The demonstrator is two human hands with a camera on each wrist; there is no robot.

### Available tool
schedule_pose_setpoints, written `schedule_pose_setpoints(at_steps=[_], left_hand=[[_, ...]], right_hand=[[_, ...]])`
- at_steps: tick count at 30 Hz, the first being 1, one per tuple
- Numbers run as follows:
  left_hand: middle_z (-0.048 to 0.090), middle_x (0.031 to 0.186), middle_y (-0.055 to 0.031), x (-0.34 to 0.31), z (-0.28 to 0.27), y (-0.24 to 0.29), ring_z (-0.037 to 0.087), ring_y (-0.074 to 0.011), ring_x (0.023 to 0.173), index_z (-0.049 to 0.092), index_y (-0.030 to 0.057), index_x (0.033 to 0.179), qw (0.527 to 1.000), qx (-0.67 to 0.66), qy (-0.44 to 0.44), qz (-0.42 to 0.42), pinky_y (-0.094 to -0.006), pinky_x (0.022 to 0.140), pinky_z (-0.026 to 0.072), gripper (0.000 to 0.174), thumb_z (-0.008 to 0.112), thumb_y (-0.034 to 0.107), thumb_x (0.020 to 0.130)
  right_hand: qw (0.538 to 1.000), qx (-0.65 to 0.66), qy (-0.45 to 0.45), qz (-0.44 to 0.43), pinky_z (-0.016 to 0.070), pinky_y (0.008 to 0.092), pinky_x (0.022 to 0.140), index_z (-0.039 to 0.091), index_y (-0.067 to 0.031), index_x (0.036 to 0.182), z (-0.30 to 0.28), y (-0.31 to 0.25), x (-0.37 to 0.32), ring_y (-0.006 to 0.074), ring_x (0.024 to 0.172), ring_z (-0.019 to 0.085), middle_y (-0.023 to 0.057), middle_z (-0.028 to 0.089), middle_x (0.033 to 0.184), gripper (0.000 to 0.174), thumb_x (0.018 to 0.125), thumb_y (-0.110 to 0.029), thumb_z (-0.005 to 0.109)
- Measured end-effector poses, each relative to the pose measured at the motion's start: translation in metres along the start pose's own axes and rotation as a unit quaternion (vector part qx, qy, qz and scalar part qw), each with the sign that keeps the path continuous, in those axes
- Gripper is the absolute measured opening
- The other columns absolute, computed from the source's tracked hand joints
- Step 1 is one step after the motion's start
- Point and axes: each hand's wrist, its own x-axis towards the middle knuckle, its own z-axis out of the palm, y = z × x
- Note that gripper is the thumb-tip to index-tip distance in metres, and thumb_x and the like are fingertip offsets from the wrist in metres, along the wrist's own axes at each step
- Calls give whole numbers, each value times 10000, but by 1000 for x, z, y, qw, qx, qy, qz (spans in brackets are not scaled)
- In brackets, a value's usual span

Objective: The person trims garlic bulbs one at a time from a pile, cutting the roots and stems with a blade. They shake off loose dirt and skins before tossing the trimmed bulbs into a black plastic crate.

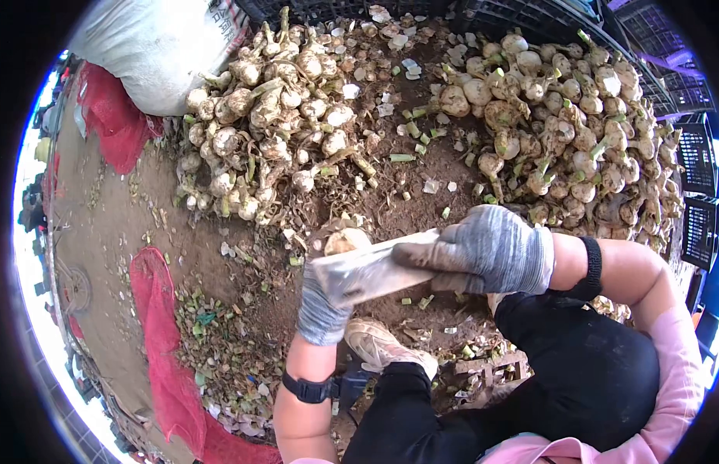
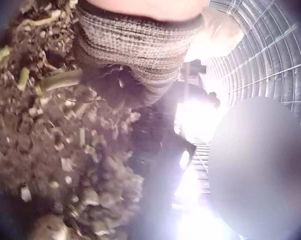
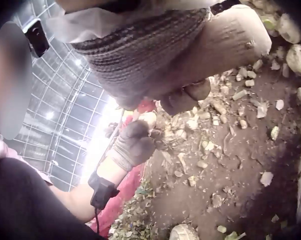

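In the head view my gloved right hand [image 1: 491,247] grips a broad, flat-bladed knife [image 1: 367,271], its pale blade reaching left across my left hand. The right wrist view shows the right glove [image 3: 150,65] around the knife [image 3: 235,42], whose blunt end points right. My gloved left hand [image 3: 133,145] holds a garlic bulb [image 3: 148,119] with the fingers curled round it. From the head, that garlic bulb [image 1: 346,241] shows just beyond the blade, which covers much of the left hand [image 1: 322,309]. The left wrist view catches mainly the glove cuff [image 2: 135,42].
One heap of garlic [image 1: 259,131] lies ahead to the left, another [image 1: 576,131] to the right. Cut stem pieces [image 1: 402,158] and peelings litter the soil. Around them are a white sack [image 1: 155,54], red netting [image 1: 155,332], black crates [image 1: 696,155] and my shoe [image 1: 379,344].
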Motion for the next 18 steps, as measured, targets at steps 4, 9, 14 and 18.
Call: schedule_pose_setpoints(at_steps=[4,9,14,18], left_hand=[[567,1262,-45,-15,76,85,520,-210,1177,510,287,1321,730,667,-43,140,-425,1047,374,697,619,644,733],[596,1237,-13,-18,85,103,534,-244,1161,587,234,1237,892,446,-44,60,-426,1054,340,565,674,490,741],[613,1033,-58,-27,106,114,597,-215,938,569,117,1144,840,515,21,169,-378,846,484,542,774,352,701],[564,1002,-71,-47,106,115,588,-174,852,466,55,1197,921,334,51,192,-297,738,520,673,842,240,670]], right_hand=[[999,-23,-11,-46,456,385,464,441,-164,1371,0,-12,10,291,541,586,100,562,679,533,884,-332,582],[997,-3,7,-77,442,372,440,408,-173,1399,6,-13,11,258,505,574,76,547,655,633,817,-285,628],[999,30,14,8,493,357,485,376,-193,1403,1,-1,1,279,559,615,138,603,700,585,866,-251,600],[971,21,-18,238,513,392,643,387,-92,1405,8,68,-49,363,712,654,213,633,810,535,935,-314,517]])
